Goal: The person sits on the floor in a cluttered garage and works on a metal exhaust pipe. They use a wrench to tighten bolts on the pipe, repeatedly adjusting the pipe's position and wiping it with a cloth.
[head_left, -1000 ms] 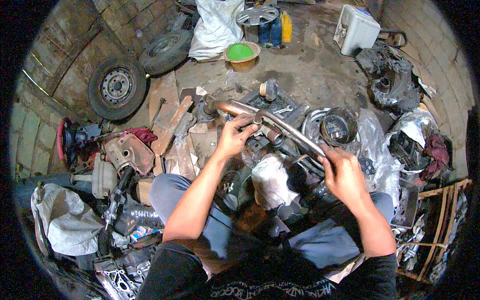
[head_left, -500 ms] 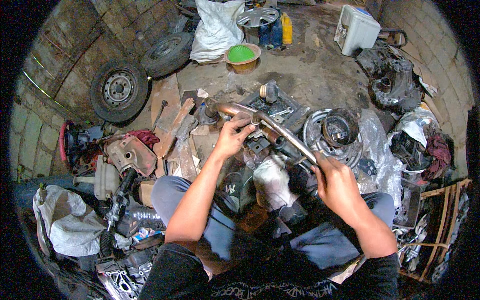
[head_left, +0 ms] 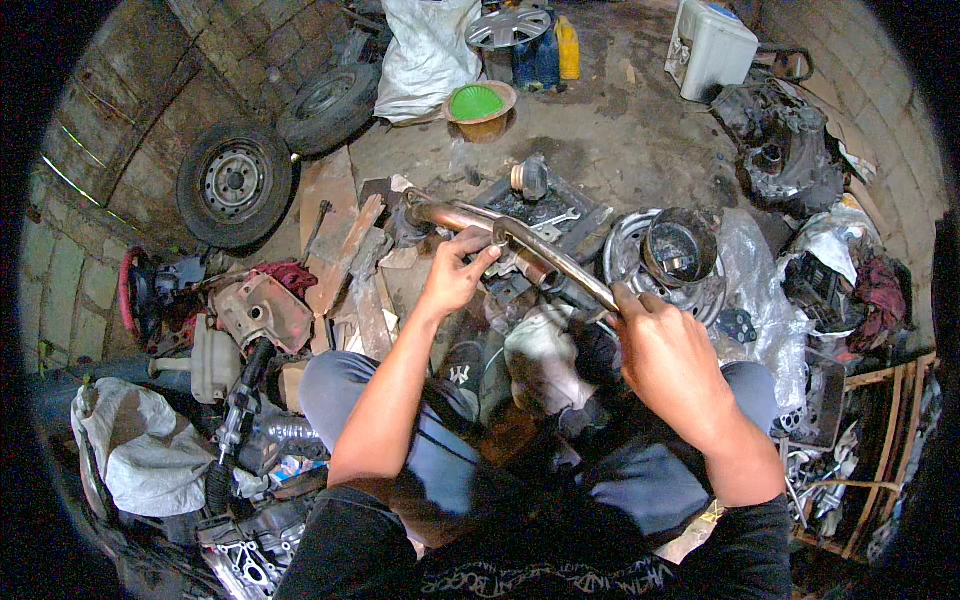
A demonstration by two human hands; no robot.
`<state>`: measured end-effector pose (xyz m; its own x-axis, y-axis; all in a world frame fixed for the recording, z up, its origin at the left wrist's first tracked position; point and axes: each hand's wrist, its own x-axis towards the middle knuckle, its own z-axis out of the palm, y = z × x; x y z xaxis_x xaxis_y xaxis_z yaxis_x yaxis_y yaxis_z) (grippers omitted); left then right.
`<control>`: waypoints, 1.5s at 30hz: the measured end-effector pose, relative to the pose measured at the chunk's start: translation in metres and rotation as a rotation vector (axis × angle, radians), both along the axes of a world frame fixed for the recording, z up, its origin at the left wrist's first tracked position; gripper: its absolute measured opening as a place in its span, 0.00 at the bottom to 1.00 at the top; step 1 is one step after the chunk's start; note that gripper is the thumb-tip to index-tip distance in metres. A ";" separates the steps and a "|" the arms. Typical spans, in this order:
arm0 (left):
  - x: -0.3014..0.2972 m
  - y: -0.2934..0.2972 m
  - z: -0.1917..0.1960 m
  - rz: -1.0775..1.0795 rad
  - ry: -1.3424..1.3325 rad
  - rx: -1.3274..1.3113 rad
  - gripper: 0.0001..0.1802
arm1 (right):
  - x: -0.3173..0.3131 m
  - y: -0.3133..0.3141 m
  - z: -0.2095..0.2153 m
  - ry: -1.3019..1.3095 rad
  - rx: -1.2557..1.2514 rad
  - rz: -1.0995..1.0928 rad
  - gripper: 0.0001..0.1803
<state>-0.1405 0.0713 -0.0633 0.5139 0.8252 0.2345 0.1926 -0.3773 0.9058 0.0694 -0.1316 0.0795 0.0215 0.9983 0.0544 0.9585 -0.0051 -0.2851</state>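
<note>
A long shiny metal rod [head_left: 565, 262] slants across in front of me, with a ring-like end near my left fingers. My right hand [head_left: 660, 340] is closed around its lower right end. My left hand [head_left: 460, 272] pinches the ring-like end between thumb and fingers. Just behind lies a thicker brownish metal tube [head_left: 445, 212] with a rounded eye at its far left end; whether the rod is joined to it I cannot tell. Beneath my hands sits a stained white cloth-like bundle [head_left: 540, 350] between my legs.
Beyond my hands lie a dark tray [head_left: 590, 232] with a spanner [head_left: 556, 222] and a wheel rim [head_left: 622, 255] bearing a black round pan [head_left: 682, 245]. Boards [head_left: 345, 255] and a red-brown metal part [head_left: 258, 312] lie left. Tyres [head_left: 235, 185] lean by the wall; a greasy engine-like part [head_left: 775, 150] stands right.
My right hand has shifted slightly left and inward with the rod's end. My left hand keeps its pinch, moved a little left. The view has shifted slightly.
</note>
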 end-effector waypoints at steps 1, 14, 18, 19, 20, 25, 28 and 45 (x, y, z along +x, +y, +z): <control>-0.001 0.002 0.000 -0.014 0.004 -0.012 0.15 | -0.001 0.001 0.002 0.008 -0.023 -0.017 0.16; -0.012 0.010 0.014 -0.106 0.190 0.034 0.21 | -0.035 -0.004 0.002 -0.167 -0.075 -0.048 0.22; -0.017 0.005 0.023 -0.093 0.218 0.025 0.21 | -0.051 -0.011 0.009 -0.102 -0.176 -0.056 0.26; -0.016 0.005 0.025 -0.103 0.220 0.020 0.21 | -0.054 -0.015 0.009 -0.095 -0.176 -0.054 0.26; -0.016 0.005 0.025 -0.113 0.223 0.015 0.21 | -0.056 -0.019 0.007 -0.013 -0.231 -0.004 0.27; -0.016 0.009 0.023 -0.179 0.202 0.007 0.21 | -0.082 -0.028 -0.011 0.112 -0.231 -0.002 0.26; -0.014 -0.001 0.035 -0.156 0.217 0.034 0.21 | -0.087 -0.027 -0.008 0.159 -0.236 -0.029 0.26; -0.009 0.006 0.011 -0.120 0.054 0.167 0.23 | 0.030 0.022 -0.005 -0.272 -0.220 -0.017 0.13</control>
